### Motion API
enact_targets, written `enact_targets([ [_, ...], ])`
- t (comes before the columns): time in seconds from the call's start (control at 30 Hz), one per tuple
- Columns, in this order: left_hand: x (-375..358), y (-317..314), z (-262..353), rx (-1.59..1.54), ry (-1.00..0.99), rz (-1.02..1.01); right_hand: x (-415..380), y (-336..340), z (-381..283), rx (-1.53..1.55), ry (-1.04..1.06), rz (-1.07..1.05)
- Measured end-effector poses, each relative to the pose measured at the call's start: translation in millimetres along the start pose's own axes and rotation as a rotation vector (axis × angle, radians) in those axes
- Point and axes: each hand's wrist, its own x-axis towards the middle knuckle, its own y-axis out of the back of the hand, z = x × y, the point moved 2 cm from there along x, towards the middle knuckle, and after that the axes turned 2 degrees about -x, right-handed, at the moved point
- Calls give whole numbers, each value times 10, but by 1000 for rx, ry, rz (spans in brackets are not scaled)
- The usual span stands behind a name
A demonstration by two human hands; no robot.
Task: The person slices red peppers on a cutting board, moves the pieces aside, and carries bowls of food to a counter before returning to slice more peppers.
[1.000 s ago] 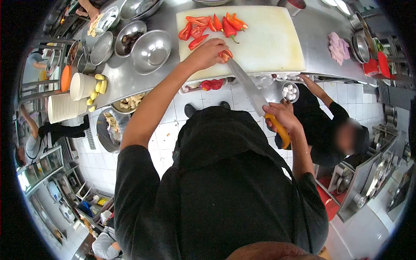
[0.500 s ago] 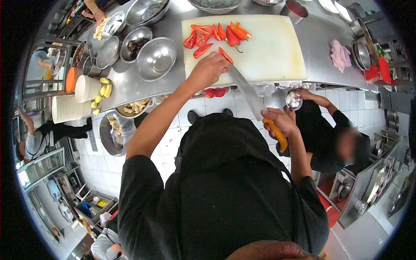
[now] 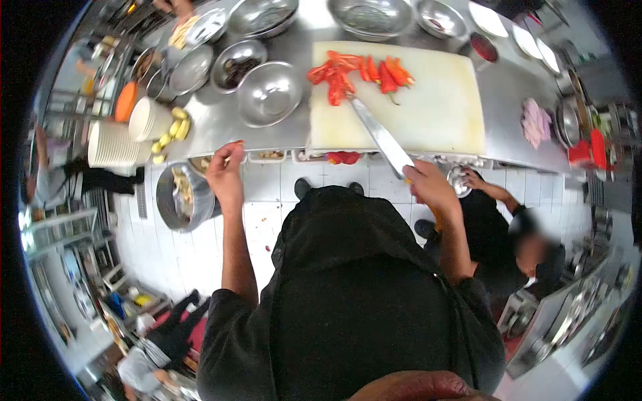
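My right hand [image 3: 431, 185] is closed round the handle of a large knife [image 3: 380, 136]. The blade slants up and left, its tip touching or close to the cut red peppers [image 3: 334, 77] on the white cutting board [image 3: 435, 113]. Whole red and orange peppers [image 3: 389, 75] lie just right of the cut pieces. Off the board to the left, my left hand [image 3: 226, 167] hangs near the counter's front edge, its fingers bent together. Something small and red shows at its fingertips, probably a bit of pepper.
Metal bowls [image 3: 269, 94] stand left of and behind the board. Below the counter's left edge is a lined bin [image 3: 184, 197]. A co-worker [image 3: 498, 234] crouches at the right, hands at a small bowl [image 3: 459, 180]. A pink cloth [image 3: 536, 123] lies at the right.
My left hand has left the board and moved left, past the counter's front edge. The pepper piece beside the knife tip now lies nearer the other cut pieces. The camera view has shifted.
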Motion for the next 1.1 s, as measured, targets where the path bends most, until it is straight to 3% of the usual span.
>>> enact_targets([
  [0.1, 129, 768, -125, 22, 94, 278, -163, 103, -150, -135, 1, 0],
  [0.13, 217, 1071, -228, -13, 99, 364, -195, 98, -128, -52, -33, 28],
  [0.2, 448, 1813, -409, -17, -20, 528, -248, 70, -156, 43, -72, 34],
  [0.23, 705, 2392, -796, 33, -127, 567, -310, 93, -179, 61, -74, 27],
  [0.27, 749, 2624, -635, 417, 46, 581, -361, 137, -173, 92, -86, 43],
  [0.33, 794, 2479, -385, 846, -241, 887, -434, 192, -133, 121, -77, 68],
  [0.37, 900, 2474, -309, 1170, -404, 814, -460, 223, -111, 142, -74, 88],
  [0.43, 796, 1495, 181, 735, -442, 546, -460, 261, -1, 156, -70, 139],
  [0.5, 540, 290, 367, 165, -419, 121, -446, 296, 89, 157, -87, 173],
  [0.53, 343, -320, 622, 205, -372, -106, -450, 289, 92, 151, -71, 197],
  [0.6, 216, -1255, 624, 364, -776, -398, -417, 274, 127, 129, -74, 217],
  [0.7, 261, -2302, 406, 400, -739, -635, -443, 199, 155, 119, -90, 250],
  [0.8, 375, -2870, 194, 855, -625, -831, -452, 129, 275, 124, -81, 243],
  [0.93, 633, -3140, -291, 827, -925, -723, -705, 49, 93, 64, -88, 282],
  [1.1, 561, -2961, -68, 871, -842, -782, -673, 33, 344, 87, -42, 235],
])
